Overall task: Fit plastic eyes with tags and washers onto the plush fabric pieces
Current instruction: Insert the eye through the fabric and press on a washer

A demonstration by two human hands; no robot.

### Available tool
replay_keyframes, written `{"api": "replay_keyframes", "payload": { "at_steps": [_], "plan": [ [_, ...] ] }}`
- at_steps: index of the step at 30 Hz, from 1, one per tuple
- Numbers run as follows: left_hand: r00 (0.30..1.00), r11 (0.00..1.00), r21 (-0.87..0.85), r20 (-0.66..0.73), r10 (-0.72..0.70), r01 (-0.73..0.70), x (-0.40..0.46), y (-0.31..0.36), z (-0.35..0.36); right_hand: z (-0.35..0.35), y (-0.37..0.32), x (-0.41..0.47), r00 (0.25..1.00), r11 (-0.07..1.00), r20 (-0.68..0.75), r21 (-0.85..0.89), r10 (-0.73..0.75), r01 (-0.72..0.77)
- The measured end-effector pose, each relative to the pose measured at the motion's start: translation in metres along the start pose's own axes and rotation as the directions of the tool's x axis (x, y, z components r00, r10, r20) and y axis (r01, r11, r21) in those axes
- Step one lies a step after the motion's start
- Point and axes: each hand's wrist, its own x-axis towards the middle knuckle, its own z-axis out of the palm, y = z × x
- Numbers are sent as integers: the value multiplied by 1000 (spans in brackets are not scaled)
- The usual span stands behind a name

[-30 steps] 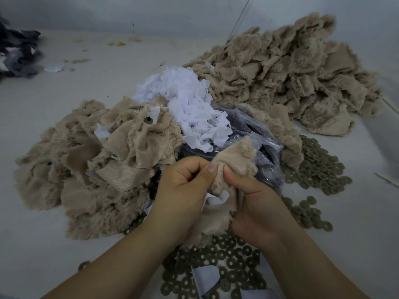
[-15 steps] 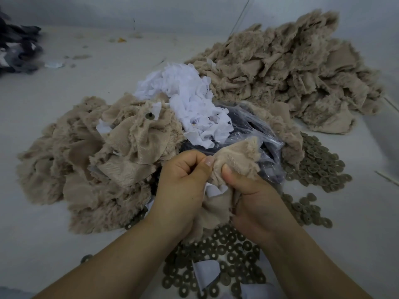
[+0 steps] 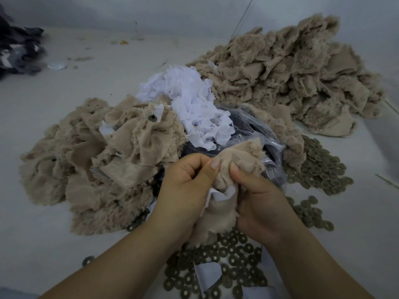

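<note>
head view, one moment of eye fitting. a single plush fabric piece (image 3: 237, 160) was held up between both hands, just above the loose washers (image 3: 233, 251) scattered on the work surface (image 3: 54, 234). the left hand (image 3: 185, 190) was curled round the piece's left edge, with the thumb pressed against the cloth near the top; the right hand (image 3: 259, 203) gripped the right side, its thumb laid on the woven backing. the backing side was turned toward the viewer, probably so that the post of an eye could be reached from behind. a white tag (image 3: 220, 194) was seen tucked between the two hands, against the cloth. whether an eye or a washer was already seated could not be told, since the fingers covered that spot.

supplies were kept within easy reach. a heap of white tags (image 3: 190, 104) lay just beyond the hands, partly on a clear plastic bag (image 3: 254, 124) with dark contents, presumably the eyes. a second patch of washers (image 3: 319, 167) lay to the right. on the left, a pile of plush pieces (image 3: 90, 165) showed at least one fitted washer (image 3: 152, 118), so it was judged the finished stack; the larger pile (image 3: 291, 78) at the far right was judged to be waiting. dark cloth (image 3: 17, 50) lay at the far left.
</note>
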Motion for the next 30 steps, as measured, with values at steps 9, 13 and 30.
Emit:
{"api": "replay_keyframes", "payload": {
  "at_steps": [9,13,30],
  "plan": [
    [998,996,-69,5,-59,59,5,-1,-6,-1,-4,3,999,989,19,146,-33,30],
    [994,981,-161,20,-107,109,8,0,-7,-6,-6,6,1000,982,-4,191,10,-9],
    [1000,982,186,3,12,-12,9,1,-11,-19,2,9,948,824,-43,-507,-316,252]
  ]
}}
